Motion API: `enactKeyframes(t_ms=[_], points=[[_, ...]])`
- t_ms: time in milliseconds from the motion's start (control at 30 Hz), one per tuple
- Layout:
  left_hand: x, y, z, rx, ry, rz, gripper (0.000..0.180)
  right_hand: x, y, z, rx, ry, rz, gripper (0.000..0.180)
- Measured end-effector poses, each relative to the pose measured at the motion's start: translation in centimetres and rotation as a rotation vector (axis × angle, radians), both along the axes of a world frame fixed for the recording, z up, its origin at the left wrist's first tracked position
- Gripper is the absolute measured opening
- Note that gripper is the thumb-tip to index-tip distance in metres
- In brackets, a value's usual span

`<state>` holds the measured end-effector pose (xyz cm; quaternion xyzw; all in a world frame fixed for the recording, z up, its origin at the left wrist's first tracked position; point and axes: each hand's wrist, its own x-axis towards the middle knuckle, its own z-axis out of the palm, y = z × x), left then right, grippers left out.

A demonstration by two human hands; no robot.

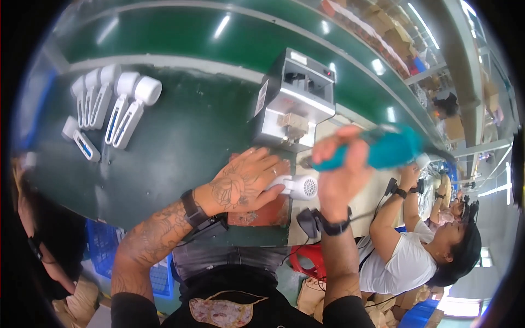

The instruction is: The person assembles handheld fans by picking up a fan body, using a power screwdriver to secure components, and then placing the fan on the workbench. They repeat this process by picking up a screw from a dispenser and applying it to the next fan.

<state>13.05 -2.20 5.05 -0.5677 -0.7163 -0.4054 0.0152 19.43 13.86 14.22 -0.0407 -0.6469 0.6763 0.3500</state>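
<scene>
My left hand (pixel 240 183) is closed on a small white hair dryer (pixel 303 187), whose round end with a holed grille points right. The fingers and the back of the hand cover most of its handle. A reddish-brown pad (pixel 260 214) lies on the bench beneath that hand. Just to the right, my right hand (pixel 342 177) is wrapped round a teal electric screwdriver (pixel 391 146), smeared by motion. Its dark tip points left, above the hair dryer and apart from it.
Several white hair dryers (pixel 131 104) with slotted handles lie at the bench's far left. A grey metal machine (pixel 298 98) stands at the back centre. To the right, a co-worker in a white shirt (pixel 399 259) reaches over the bench. Blue crates (pixel 104 246) stand below left.
</scene>
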Motion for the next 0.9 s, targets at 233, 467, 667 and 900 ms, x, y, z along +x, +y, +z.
enactKeyframes(t_ms=[233,467,667,900], points=[[-0.3,0.3,0.8,-0.086,-0.083,-0.028,0.038,4.5,0.1,-1.1,0.077,-0.051,0.046,0.062],[-0.1,0.0,0.7,-0.104,-0.073,-0.05,0.039,5.2,-0.2,-2.4,0.081,-0.048,0.082,0.062],[0.1,0.1,0.8,-0.141,-0.084,-0.055,0.042,4.8,-0.4,-3.3,0.046,-0.039,0.075,0.057],[-0.3,0.4,1.0,-0.135,-0.077,-0.015,0.041,4.2,-0.1,-4.0,0.025,-0.01,0.146,0.049]])
